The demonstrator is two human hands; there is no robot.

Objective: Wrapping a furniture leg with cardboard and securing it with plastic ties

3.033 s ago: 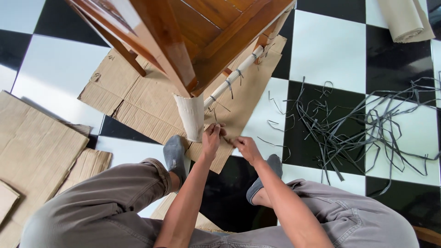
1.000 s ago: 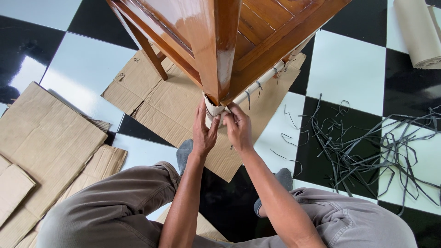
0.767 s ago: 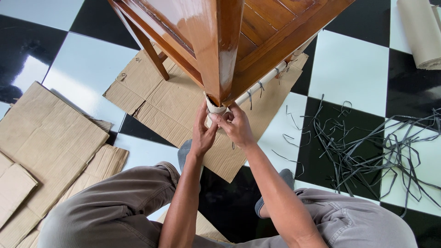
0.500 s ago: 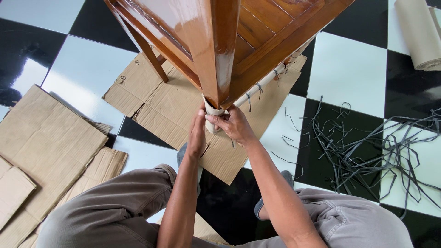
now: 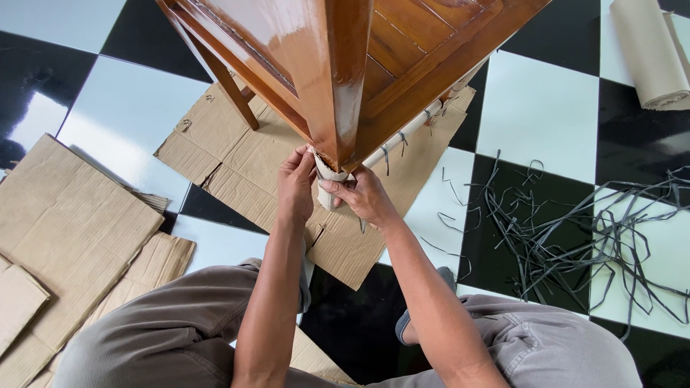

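**Cardboard sleeve held at the table leg**

Under the near corner of the varnished wooden table (image 5: 338,65), both hands close around a pale cardboard sleeve (image 5: 325,188) wrapped about the leg. The left hand (image 5: 296,185) cups the sleeve from the left side, fingers curled up toward its torn top edge just below the table's corner. The right hand (image 5: 363,197) presses from the right, thumb laid across the front of the sleeve; whether it also pinches a strap against the cardboard cannot be told. Both grips are narrow and closed on the sleeve itself.

Behind the leg, a lower rail (image 5: 406,133) of the table already wears the same wrap, tied at intervals with dark strap pieces. Beneath the table lies a flattened cardboard sheet (image 5: 237,154) on the black-and-white tiled floor (image 5: 535,100). To the right of the table, well apart from the hands, a loose heap of grey plastic straps (image 5: 575,230) sprawls across the tiles. More cardboard pieces (image 5: 65,223) lie to the left of the table, and a roll of brown paper (image 5: 647,54) sits beyond the strap heap.

To do this hold well, I judge the sleeve should be pulled snug so its edges overlap flat, with one hand keeping the seam shut and steady. Pressure belongs on the overlap rather than the torn top edge, which looks likely to crumple or rip further.
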